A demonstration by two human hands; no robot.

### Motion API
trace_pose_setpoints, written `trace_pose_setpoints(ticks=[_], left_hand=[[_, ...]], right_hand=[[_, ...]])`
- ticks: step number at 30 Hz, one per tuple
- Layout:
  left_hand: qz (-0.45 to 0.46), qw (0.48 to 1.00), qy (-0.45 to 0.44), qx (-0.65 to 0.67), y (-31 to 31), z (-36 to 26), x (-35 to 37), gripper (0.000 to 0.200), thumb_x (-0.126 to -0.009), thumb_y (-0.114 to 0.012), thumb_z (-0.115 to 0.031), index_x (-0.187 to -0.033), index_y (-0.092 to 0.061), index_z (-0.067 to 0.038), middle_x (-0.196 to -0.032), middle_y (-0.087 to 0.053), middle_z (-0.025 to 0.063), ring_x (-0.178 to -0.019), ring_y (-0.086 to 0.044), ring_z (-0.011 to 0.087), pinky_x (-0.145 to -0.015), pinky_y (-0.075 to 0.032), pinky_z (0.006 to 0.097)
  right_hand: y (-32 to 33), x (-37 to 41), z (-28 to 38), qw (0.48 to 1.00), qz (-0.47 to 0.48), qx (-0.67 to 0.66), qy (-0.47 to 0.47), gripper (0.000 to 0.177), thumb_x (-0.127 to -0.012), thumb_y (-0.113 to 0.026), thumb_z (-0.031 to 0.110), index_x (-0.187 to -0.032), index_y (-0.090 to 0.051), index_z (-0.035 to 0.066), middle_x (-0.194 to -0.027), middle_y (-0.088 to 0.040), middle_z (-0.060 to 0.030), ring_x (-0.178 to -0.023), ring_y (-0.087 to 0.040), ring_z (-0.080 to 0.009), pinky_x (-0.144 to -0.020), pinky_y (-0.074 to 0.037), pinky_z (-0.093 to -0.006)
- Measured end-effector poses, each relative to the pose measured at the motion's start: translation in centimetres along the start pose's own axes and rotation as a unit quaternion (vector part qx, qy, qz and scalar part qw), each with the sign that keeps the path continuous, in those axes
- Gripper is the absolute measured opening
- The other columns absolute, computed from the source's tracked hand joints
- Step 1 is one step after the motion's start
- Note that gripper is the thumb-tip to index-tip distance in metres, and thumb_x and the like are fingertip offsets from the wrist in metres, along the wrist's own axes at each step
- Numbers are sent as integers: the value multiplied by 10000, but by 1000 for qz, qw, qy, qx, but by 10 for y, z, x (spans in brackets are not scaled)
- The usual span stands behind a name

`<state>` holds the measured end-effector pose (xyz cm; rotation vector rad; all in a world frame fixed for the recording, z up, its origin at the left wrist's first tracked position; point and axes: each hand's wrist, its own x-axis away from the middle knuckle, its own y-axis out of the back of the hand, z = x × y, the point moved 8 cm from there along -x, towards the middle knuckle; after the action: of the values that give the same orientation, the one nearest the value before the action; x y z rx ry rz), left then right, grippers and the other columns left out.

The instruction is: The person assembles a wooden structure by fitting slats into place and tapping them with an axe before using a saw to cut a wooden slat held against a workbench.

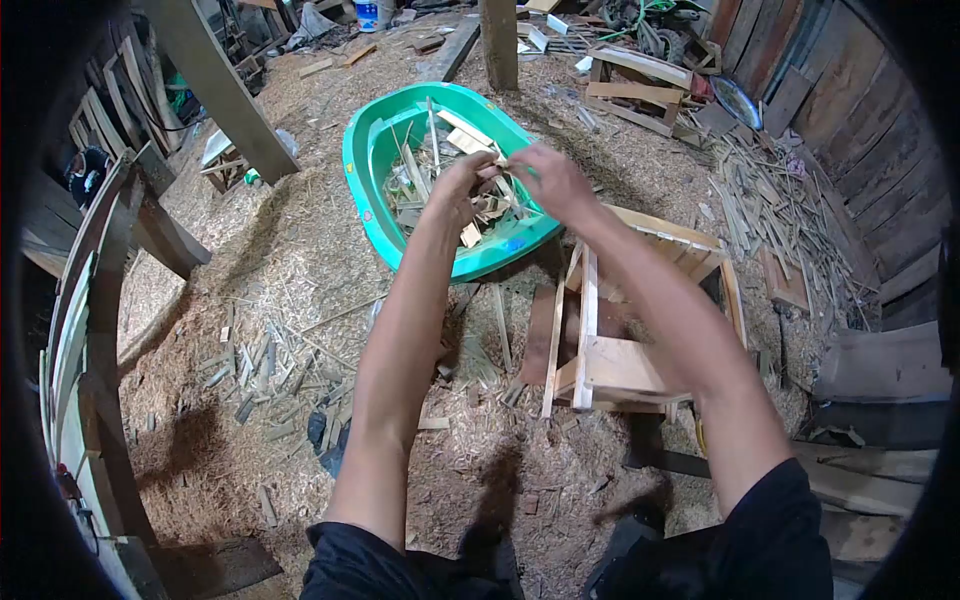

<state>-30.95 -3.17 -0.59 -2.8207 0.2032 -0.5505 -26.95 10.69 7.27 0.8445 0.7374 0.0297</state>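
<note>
Where the left hand (pixel 464 184) and right hand (pixel 552 180) nearly meet, upper centre, fingers curled, though any grip is too small to tell, the green tub (pixel 488 263) of wood scraps (pixel 465 141) lies beneath, its long axis slanting toward lower right, left hand nearer its middle.

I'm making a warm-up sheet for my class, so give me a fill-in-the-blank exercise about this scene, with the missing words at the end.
1. The plastic tub holding wood scraps is coloured ____.
2. In this view, the ____ forearm passes in front of the wooden frame.
3. Of the two hands, the slanted post stands nearer the ____ hand.
4. The person's sleeves are coloured ____.

Missing words: green; right; left; black.
</note>
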Motion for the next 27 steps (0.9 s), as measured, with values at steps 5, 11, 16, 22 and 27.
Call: trace_pose_setpoints(ticks=[5,11,16,22,27], left_hand=[[-47,979,-189,-65,-14,-47,65,427,-932,-586,-446,-1049,-662,-42,-856,-660,11,-773,-597,117,-654,-434,275],[-44,936,-295,-184,-33,-28,129,614,-897,-682,-327,-1297,-446,76,-1154,-597,183,-1004,-605,221,-851,-500,339],[-52,890,-364,-269,-64,-19,164,616,-875,-701,-301,-1318,-453,47,-1225,-545,189,-1096,-575,246,-922,-475,362],[50,891,-360,-271,-86,13,207,338,-823,-671,22,-1147,-581,-5,-1203,-565,120,-1126,-567,212,-896,-496,302],[117,844,-418,-314,-101,30,253,323,-819,-657,63,-1122,-569,-4,-1259,-491,97,-1146,-548,190,-890,-526,277]], right_hand=[[103,13,-24,980,-155,-60,-111,239,-939,-597,235,-969,-659,7,-847,-680,-129,-746,-671,-233,-692,-544,-334],[219,120,-26,859,-171,-391,-284,259,-998,-520,175,-1099,-570,-58,-957,-654,-149,-821,-679,-211,-790,-584,-321],[253,211,-20,805,-199,-436,-350,342,-993,-499,99,-1271,-411,-80,-1056,-598,-159,-900,-668,-242,-819,-580,-356],[276,293,-13,780,-182,-420,-426,456,-978,-516,75,-1383,-346,-45,-1119,-575,-173,-917,-663,-245,-808,-579,-346],[274,345,-33,762,-124,-430,-468,427,-980,-524,92,-1384,-413,13,-1098,-599,-146,-810,-647,-178,-710,-567,-305]])
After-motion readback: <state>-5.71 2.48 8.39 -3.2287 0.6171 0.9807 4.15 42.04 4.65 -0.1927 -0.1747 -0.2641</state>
